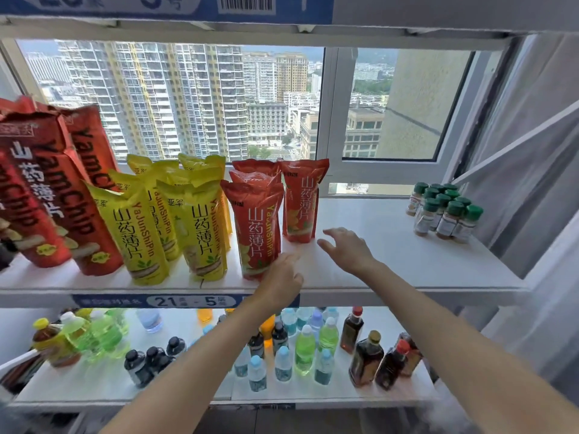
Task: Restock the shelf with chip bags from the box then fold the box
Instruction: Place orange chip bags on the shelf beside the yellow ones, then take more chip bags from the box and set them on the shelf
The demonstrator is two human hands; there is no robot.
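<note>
Both hands up at the middle shelf, centre of frame. Left hand sits at the shelf's front edge, fingers straight, tips touching or just beside the base of the front red bag; grip open, nothing held. Right hand hovers over bare shelf just right of the back red bag, fingers spread and relaxed; grip open, nothing held. Red bags stand upright in a short file centre frame, the back one slightly apart to the right. Yellow bags stand just left of them, in rows, touching each other. Big red YamChip bags lean at left of frame, tilted. Right half of the shelf is bare apart from a cluster of green-capped spice jars at far right. Shelf edge carries a blue label reading 21 - 5. Lower shelf, bottom of frame, holds drink bottles and dark sauce bottles. Window behind the shelf shows high-rises. Blue-printed carton with a barcode along the top edge, on the shelf above. Can't see the box the bags come from.
</note>
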